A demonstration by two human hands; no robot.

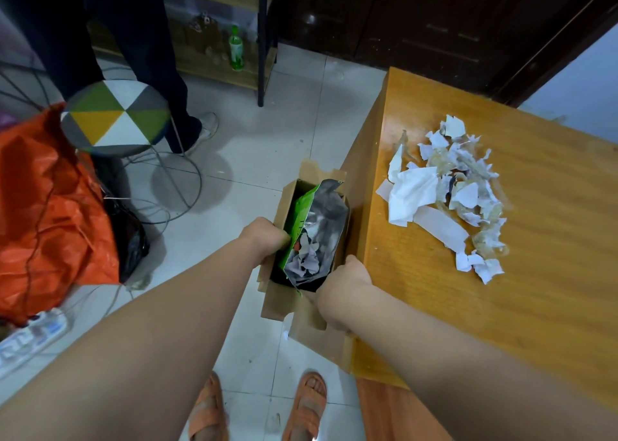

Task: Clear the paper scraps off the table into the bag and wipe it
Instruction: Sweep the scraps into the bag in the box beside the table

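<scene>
A pile of torn white paper scraps (448, 196) with bits of clear tape lies on the orange wooden table (551, 240) at the right. Beside the table's left edge stands an open cardboard box (281, 303) on the floor. Inside it sits a green and silver foil bag (321, 220) with paper scraps in it. My left hand (267, 236) grips the bag's green left edge at the box's left wall. My right hand (344, 283) holds the box's near right corner, its fingers hidden behind the cardboard flap.
A round stool (115, 114) with a coloured triangle top stands at the left, with an orange plastic bag (43, 213) and cables beside it. Another person's legs (143, 49) stand behind the stool. A green bottle (236, 49) sits on a low shelf. A power strip (30, 340) lies on the floor.
</scene>
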